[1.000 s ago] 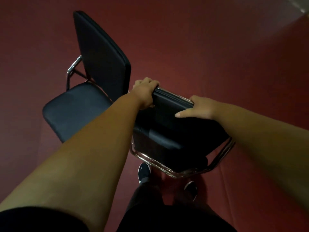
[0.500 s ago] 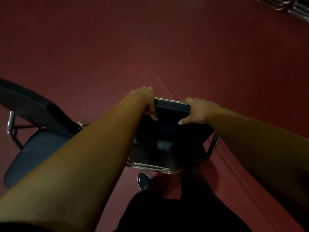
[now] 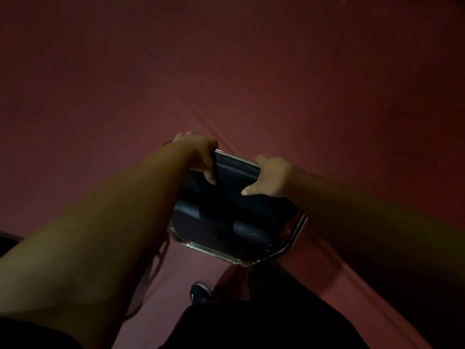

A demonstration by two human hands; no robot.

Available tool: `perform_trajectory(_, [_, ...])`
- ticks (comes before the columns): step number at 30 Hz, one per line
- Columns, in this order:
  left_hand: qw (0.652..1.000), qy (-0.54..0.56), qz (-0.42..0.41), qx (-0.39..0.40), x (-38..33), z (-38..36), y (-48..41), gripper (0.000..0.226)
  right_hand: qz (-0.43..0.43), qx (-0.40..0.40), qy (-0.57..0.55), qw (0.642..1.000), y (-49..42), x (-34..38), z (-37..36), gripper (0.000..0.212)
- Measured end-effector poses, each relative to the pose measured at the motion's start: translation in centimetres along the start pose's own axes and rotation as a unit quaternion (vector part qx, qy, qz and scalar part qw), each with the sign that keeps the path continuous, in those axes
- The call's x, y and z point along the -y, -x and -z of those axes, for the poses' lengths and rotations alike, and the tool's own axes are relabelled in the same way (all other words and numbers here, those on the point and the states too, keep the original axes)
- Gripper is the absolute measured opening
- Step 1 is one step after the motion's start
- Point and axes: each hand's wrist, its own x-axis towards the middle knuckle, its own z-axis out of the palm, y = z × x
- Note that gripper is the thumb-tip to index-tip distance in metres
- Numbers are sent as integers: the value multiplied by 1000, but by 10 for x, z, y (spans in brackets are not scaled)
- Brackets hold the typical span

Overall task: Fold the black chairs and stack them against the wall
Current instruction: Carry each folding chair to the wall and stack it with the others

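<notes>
Black chair point(image 3: 226, 217) hangs below fingers point(image 3: 210, 176) of both hands gripping its top edge.

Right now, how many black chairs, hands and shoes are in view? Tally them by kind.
Black chair: 1, held at its top edge
Hands: 2, left hand and right hand, both gripping the chair
Shoe: 1
Total: 4
Not counted: dark shape at the left edge, too dim to identify.
</notes>
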Motion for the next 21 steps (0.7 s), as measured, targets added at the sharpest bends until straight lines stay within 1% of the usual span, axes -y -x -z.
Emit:
perform_trajectory(3, [1000, -16, -9, -23, -27, 50, -30, 92, 5, -36, -2, 999, -10, -31, 47, 113])
perform_trajectory(6, [998, -28, -27, -59, -57, 103, -60, 98, -9, -60, -6, 998, -17, -63, 99, 111])
perform_trajectory(9, [993, -43, -52, -92, -91, 152, -84, 100, -31, -98, 0, 995, -23, -96, 146, 104])
perform_trajectory(13, [986, -58, -83, -133, -137, 210, -114, 103, -84, -137, 12, 987, -32, -136, 203, 96])
perform_trajectory(15, [983, -68, -98, -141, -155, 231, -131, 103, -113, -152, 17, 982, -38, -152, 225, 95])
perform_trajectory(19, [973, -92, -130, -166, -183, 263, -170, 104, -182, -161, 4, 970, -54, -176, 251, 94])
perform_trajectory(21, [969, -106, -149, -169, -189, 278, -192, 103, -207, -170, -10, 964, -65, -182, 257, 88])
